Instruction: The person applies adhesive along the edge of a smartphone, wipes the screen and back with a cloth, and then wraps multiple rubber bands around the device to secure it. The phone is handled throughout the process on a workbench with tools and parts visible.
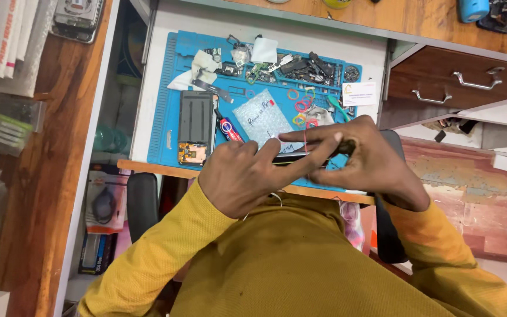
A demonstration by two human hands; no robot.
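Both my hands meet over the near edge of a blue work mat [171, 88]. My left hand [247, 176] and my right hand [362, 161] together grip a thin dark phone [291, 157] held edge-on, with a red rubber band around it near my fingertips. On the mat to the left lies an opened phone body [196, 126] showing its grey inside and a small board. Beside it rests a small glue tube with a red and blue label [228, 128]. A clear bubble-wrap pouch [260, 116] sits just beyond my fingers.
Small phone parts, white tissue scraps and several coloured rubber bands [302, 107] litter the mat's far side. A white card [359, 94] lies at the mat's right. Wooden drawers with metal handles [465, 82] stand to the right, a wooden shelf with packages [13, 70] to the left.
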